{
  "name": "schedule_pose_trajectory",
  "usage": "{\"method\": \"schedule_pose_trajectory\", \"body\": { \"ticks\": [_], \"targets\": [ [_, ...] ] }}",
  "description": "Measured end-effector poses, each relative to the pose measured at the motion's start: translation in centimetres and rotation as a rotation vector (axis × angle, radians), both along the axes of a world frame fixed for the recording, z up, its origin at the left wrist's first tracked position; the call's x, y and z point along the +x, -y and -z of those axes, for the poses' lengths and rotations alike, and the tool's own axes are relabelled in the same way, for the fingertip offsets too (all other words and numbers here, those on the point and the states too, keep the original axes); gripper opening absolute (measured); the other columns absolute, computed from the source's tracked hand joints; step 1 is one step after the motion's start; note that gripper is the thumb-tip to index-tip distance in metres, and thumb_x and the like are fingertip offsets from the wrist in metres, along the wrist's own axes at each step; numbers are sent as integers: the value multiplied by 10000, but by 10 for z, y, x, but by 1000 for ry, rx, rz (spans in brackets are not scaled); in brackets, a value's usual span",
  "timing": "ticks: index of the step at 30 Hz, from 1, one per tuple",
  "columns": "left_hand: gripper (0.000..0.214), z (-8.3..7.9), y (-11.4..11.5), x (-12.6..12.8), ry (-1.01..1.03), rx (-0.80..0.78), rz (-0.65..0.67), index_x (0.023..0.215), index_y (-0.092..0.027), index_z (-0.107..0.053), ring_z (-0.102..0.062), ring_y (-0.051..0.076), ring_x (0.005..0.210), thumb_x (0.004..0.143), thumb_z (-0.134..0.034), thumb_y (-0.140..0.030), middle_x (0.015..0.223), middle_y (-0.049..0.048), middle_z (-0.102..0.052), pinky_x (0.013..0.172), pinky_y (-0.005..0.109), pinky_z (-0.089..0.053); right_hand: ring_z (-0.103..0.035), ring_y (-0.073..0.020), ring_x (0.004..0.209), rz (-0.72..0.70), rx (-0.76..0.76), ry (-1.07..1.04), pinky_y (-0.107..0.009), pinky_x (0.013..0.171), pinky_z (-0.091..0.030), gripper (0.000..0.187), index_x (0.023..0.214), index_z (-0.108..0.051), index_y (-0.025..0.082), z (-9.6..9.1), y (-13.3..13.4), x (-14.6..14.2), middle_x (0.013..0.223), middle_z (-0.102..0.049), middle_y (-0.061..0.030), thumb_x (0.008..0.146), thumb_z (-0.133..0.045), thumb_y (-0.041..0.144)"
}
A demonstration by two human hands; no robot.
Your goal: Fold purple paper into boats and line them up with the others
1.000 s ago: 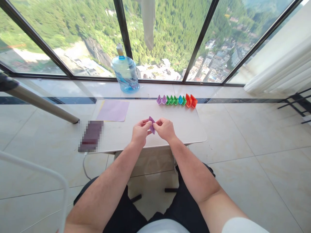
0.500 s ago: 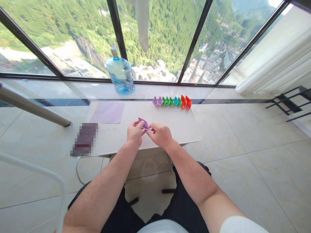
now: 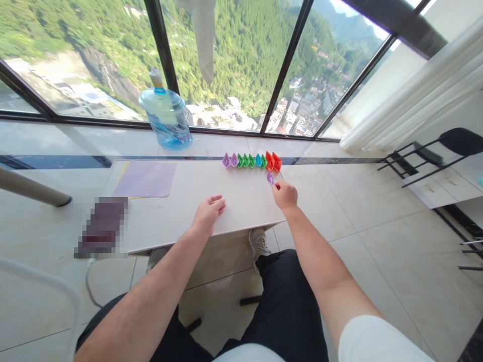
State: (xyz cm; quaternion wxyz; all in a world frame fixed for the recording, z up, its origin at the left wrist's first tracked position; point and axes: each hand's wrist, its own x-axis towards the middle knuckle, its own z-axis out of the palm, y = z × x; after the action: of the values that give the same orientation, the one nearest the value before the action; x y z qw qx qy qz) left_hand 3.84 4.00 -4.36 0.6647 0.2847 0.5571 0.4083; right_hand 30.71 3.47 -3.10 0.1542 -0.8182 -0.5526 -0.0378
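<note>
Near the table's right end, my right hand (image 3: pixel 286 194) pinches a small purple paper boat (image 3: pixel 270 178) by its near end. The boat is just in front of two larger red paper boats (image 3: pixel 273 161). My left hand (image 3: pixel 208 215) is over the front middle of the white table (image 3: pixel 192 183), with nothing in it and its fingers loosely bent. Along the far edge runs a row of folded boats: purple ones (image 3: pixel 230 160) at the left, several green ones (image 3: pixel 246 161), a blue one (image 3: pixel 258 160) and the red pair.
A stack of purple paper sheets (image 3: pixel 145 179) lies on the table's left part. A blurred-out dark object (image 3: pixel 102 226) with a cable is at the left corner. Behind the table stands a large blue water bottle (image 3: pixel 168 120) by the window. A black chair (image 3: pixel 458 143) is at the right.
My right hand has carried the purple boat from the middle to the right, near the red boats. My left hand has let go of it. The camera view has turned somewhat to the right.
</note>
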Motion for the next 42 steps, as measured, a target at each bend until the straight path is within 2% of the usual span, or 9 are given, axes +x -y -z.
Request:
{"method": "schedule_pose_trajectory", "body": {
  "ticks": [3, 6, 16, 33, 42],
  "targets": [
    [298, 1, 0, 0, -10, 3, 14, 1023, -130, -685, -668, 166, 908, 745, -756, -212, 957, 87, -700, 973, 348, -508, -604, -181, 745, 80, -31, 2, -290, 650, -304, 180, 889, -736, 221, 12, 0, 19, 859, -747, -55, 925, -560, 230],
    [314, 2, 0, -1, -4, 4, 14, 1008, -130, -688, -669, 168, 903, 720, -773, -219, 943, 85, -704, 972, 348, -509, -592, -175, 744, 112, -55, 14, -284, 648, -300, 201, 901, -744, 222, 22, -3, 26, 874, -744, -59, 930, -544, 217],
    [326, 4, -1, -3, -9, 10, 18, 965, -141, -700, -677, 186, 917, 674, -806, -242, 917, 81, -714, 1022, 393, -503, -563, -163, 742, 107, -53, 97, -284, 641, -285, 248, 949, -739, 211, 38, -24, 33, 900, -716, -61, 971, -493, 238],
    [267, -3, 3, -3, -15, -6, 0, 915, -138, -712, -686, 188, 938, 677, -801, -220, 934, 90, -724, 1056, 401, -502, -555, -155, 727, 86, -60, 119, -292, 644, -272, 270, 980, -733, 202, 43, -36, 37, 927, -712, -73, 989, -467, 246],
    [276, -1, 2, -4, -29, 3, 7, 912, -142, -717, -687, 195, 964, 670, -806, -239, 988, 101, -731, 1036, 389, -513, -583, -169, 769, 83, -52, 82, -275, 675, -324, 248, 1030, -738, 206, 42, -36, 37, 940, -714, -82, 964, -505, 261]
  ]
}}
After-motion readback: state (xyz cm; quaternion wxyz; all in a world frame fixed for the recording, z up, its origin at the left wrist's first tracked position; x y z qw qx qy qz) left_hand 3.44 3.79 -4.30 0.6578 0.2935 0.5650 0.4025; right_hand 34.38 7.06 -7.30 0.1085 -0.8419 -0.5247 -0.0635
